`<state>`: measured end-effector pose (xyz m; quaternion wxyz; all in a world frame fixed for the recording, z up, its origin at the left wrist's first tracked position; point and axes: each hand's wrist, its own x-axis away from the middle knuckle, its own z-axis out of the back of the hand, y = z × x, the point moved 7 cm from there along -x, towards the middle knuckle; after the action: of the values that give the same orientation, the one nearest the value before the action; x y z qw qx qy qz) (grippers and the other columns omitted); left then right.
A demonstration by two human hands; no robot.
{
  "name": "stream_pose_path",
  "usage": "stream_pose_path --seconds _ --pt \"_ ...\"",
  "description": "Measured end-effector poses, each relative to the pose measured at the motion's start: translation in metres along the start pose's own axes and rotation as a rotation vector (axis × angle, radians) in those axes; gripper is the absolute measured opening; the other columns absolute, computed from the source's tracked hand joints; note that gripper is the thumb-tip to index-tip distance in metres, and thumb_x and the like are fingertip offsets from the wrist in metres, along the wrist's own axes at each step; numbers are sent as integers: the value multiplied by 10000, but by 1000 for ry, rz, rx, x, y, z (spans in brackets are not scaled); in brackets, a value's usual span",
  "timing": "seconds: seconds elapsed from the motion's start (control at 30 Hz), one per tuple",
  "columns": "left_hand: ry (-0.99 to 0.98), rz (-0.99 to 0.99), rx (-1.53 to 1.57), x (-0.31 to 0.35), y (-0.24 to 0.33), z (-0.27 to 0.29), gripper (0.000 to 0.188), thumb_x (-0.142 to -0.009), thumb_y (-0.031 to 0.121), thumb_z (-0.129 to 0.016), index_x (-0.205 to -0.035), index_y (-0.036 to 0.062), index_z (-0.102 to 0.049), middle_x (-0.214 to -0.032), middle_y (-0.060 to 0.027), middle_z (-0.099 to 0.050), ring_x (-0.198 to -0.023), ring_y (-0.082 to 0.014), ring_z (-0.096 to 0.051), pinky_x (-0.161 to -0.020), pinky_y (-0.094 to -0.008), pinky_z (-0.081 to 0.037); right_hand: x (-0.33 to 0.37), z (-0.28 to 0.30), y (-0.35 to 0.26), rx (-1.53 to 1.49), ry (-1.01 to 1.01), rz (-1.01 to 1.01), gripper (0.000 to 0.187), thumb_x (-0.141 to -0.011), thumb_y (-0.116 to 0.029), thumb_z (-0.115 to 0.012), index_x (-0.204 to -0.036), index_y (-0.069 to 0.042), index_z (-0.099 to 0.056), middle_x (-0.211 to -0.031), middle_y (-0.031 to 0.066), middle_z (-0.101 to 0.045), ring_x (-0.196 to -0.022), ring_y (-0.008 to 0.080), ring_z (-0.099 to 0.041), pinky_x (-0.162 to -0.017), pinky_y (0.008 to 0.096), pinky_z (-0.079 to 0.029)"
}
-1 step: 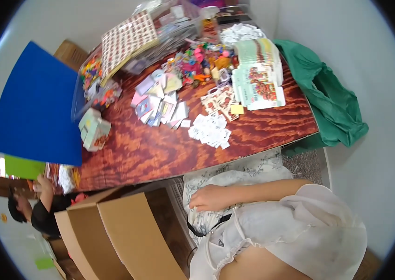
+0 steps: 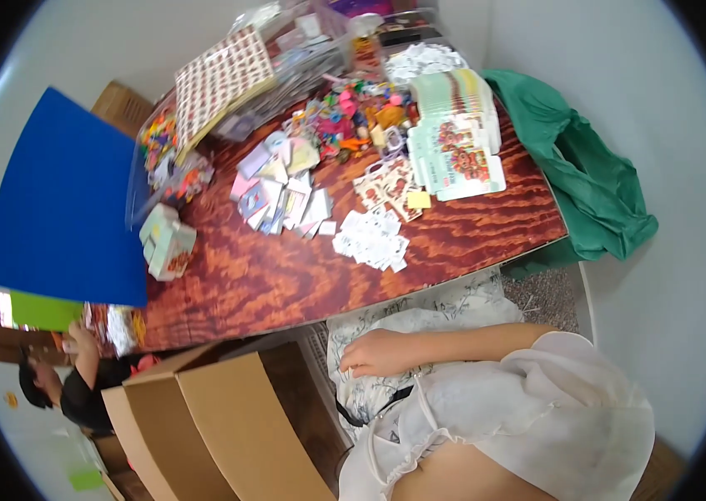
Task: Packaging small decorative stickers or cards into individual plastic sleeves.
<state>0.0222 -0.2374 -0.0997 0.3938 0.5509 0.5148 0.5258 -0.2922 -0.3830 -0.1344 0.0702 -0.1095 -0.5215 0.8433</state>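
Note:
My right hand (image 2: pixel 380 352) rests palm down on the white patterned skirt (image 2: pixel 432 321) over my lap, its fingers loosely bent and holding nothing I can see. My left hand is out of view. Past the lap, on the red wood-grain table (image 2: pixel 274 296), lies a pile of small white paper slips (image 2: pixel 372 240). Patterned cards (image 2: pixel 386 184) with a yellow square note (image 2: pixel 418 199) sit just behind it. Fanned flat green-and-white printed cartons (image 2: pixel 461 159) are at the right. Pastel booklets or small packs (image 2: pixel 284 196) make a heap further left.
Colourful small toys (image 2: pixel 349 117) and a clear bin (image 2: pixel 307 50) fill the back. A blue panel (image 2: pixel 65 200) stands left, near a small carton (image 2: pixel 167 242). Open cardboard boxes (image 2: pixel 240 426) stand beside my lap. Green cloth (image 2: pixel 578 167) hangs right; another person (image 2: pixel 86 388) is far left.
The view has tilted slightly, so the table and its things sit a little further left and lower. My right hand stays in place on the lap.

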Motion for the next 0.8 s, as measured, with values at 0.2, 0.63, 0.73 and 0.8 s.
stream_pose_path --seconds 0.2,0.63,0.73,0.8 --pt "-199 -330 -209 -65 125 -127 308 -942 196 -617 -1226 78 -632 -1212 -92 -639 -1153 -213 -604 -882 -301 -543 53 64 27 -262 306 -171 239 -895 -182 -630 -1083 -42 -681 -1003 127 -702 -903 303 -673 -793 401 -514" --pt "-475 -1181 218 -63 298 -340 307 -909 50 -631 -1215 61 -657 -1212 -99 -621 -1176 -186 -575 -902 -260 -542 95 91 -8 44 450 -334 253 -901 -188 -642 -1106 -42 -671 -1010 105 -680 -908 276 -663 -809 387 -515" --pt "-465 -1274 578 -49 300 -333 275 -883 -36 -621 -1136 46 -690 -1144 -95 -645 -1137 -171 -585 -907 -255 -542 117 81 -4 0 437 -464 235 -895 -174 -650 -1084 -37 -677 -984 108 -684 -894 278 -666 -799 381 -522" --pt "-376 -1295 601 -54 304 -322 271 -870 -83 -606 -1092 39 -704 -1116 -94 -655 -1116 -169 -590 -918 -261 -537 129 72 8 -17 508 -444 220 -886 -149 -685 -1072 -32 -692 -949 118 -686 -860 279 -666 -752 362 -523"
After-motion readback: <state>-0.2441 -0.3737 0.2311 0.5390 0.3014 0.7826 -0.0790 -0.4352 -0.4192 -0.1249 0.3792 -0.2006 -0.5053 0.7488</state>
